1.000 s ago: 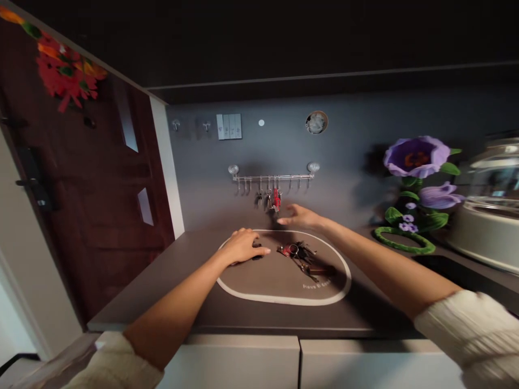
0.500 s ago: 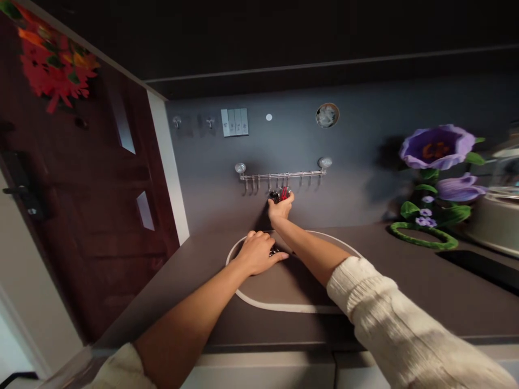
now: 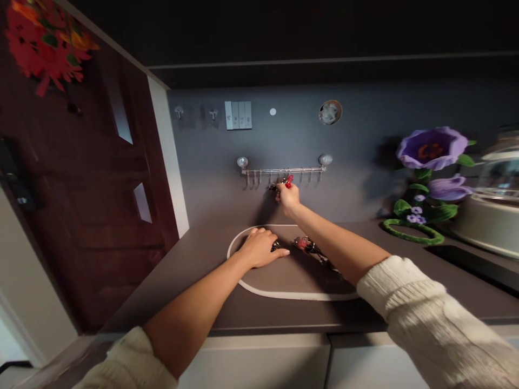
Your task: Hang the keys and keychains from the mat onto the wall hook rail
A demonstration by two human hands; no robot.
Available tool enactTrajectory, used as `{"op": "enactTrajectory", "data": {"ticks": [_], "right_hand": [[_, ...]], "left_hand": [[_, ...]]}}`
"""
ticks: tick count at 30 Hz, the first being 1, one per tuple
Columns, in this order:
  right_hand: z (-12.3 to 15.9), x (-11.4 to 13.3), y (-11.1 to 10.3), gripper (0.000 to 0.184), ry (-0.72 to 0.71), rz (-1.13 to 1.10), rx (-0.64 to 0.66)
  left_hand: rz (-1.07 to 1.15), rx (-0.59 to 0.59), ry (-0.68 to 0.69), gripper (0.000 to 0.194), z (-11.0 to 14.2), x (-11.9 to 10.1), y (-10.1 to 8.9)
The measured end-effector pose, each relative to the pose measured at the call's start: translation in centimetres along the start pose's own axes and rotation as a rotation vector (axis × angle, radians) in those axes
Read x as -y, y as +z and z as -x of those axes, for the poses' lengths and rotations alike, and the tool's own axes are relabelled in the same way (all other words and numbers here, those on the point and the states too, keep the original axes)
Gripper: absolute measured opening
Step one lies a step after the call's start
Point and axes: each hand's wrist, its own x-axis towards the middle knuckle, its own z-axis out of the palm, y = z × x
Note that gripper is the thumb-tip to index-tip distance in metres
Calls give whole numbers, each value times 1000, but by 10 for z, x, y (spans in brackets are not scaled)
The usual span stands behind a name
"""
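At the wall, my right hand (image 3: 290,199) is closed in a pinch on a keychain (image 3: 288,182) with a red piece and small metal parts. It holds this just under the hooks of a clear hook rail (image 3: 300,171); whether the keychain touches a hook I cannot tell. My left hand (image 3: 259,247) lies low on a brown mat with a pale rim (image 3: 284,295), its fingers curled over shiny metal bits (image 3: 275,246) that are mostly covered. Between the hands, under my right forearm, lies another bunch (image 3: 303,243) with a red charm and dark, metallic parts.
Purple crafted flowers (image 3: 432,151) with a green ring base stand to the right, near a pale domed appliance (image 3: 486,216) and a flat black object (image 3: 470,265). A switch panel (image 3: 238,115) and two small hooks are above the rail. A dark red door (image 3: 101,227) is at left.
My right hand has risen slightly with the keychain, closer to the hooks. My right forearm has shifted right, uncovering the bunch on the mat. The left hand stays on the mat.
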Motion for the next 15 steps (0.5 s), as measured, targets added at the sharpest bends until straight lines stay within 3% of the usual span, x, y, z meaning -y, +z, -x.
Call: {"op": "enactTrajectory", "data": {"ticks": [4, 8, 11, 15], "right_hand": [[0, 22, -1, 12, -33, -216, 45], [-2, 37, -9, 14, -117, -220, 138], [3, 34, -23, 13, -101, -23, 307], [21, 12, -53, 14, 7, 447, 612]], "left_hand": [[11, 0, -6, 58, 0, 1, 0], [27, 6, -13, 56, 1, 2, -1], [24, 1, -24, 52, 1, 1, -1], [5, -11, -42, 48, 1, 1, -2]]}}
